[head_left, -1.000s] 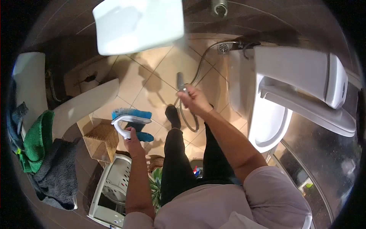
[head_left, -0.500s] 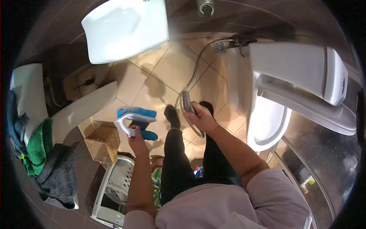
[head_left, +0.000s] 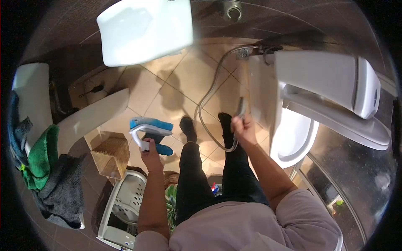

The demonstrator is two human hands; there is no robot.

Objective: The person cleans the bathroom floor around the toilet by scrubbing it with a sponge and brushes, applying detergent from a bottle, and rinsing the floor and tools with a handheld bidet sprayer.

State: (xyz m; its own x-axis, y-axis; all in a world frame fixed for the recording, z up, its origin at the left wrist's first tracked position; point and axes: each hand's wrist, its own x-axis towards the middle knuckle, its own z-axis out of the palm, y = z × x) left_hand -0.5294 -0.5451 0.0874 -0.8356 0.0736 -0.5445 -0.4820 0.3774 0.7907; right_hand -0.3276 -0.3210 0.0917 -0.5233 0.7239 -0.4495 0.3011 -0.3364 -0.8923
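Note:
My left hand [head_left: 151, 158] is closed around the white handle of a scrub brush [head_left: 155, 122] with blue bristles, held above the floor left of my legs. A dark part and a second blue part show beneath the handle. On the other side, my right hand [head_left: 245, 129] grips a handheld shower sprayer [head_left: 242, 106], whose head points away from me. The sprayer's flexible metal hose [head_left: 214, 81] curves across the tiles, up to the wall fitting near the drain. Just right of this hand is a white toilet [head_left: 318, 129] with its bowl uncovered.
A white basin [head_left: 146, 33] juts from the far wall beside a metal wall fitting [head_left: 233, 11]. Green [head_left: 44, 157] and dark grey [head_left: 60, 190] towels hang at left. A woven basket [head_left: 111, 157] and a white perforated laundry basket [head_left: 136, 190] stand nearby. A floor drain [head_left: 242, 53] lies beyond the toilet.
My right hand has moved right with the sprayer, towards the toilet, and the hose has shifted with it. The left hand and brush are nearly still.

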